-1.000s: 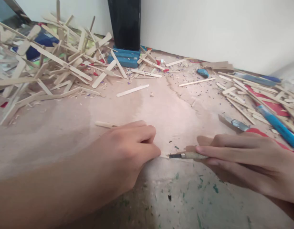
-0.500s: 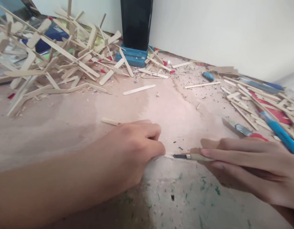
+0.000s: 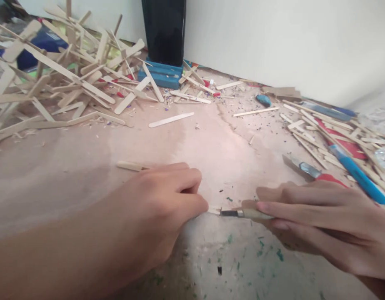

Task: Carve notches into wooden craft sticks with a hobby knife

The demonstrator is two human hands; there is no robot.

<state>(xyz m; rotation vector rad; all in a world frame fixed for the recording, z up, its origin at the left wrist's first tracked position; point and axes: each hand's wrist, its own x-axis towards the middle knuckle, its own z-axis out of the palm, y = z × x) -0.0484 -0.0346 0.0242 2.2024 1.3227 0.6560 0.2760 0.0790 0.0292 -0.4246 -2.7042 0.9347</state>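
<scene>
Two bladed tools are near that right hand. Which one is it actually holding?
The right hand grips the pale-handled tool with a dark metal tip. The other, the red-handled knife, lies on the table beyond the hand.

So the little carving tool (image 3: 241, 213) has a pale handle, metal collar and short dark blade. It's in the right hand (image 3: 330, 227), right of centre in the lower half, nearly level, blade pointing left. Tip looks to be right on a thin pale wood strip (image 3: 214, 211), mostly hidden under the left hand (image 3: 167, 204).
</scene>
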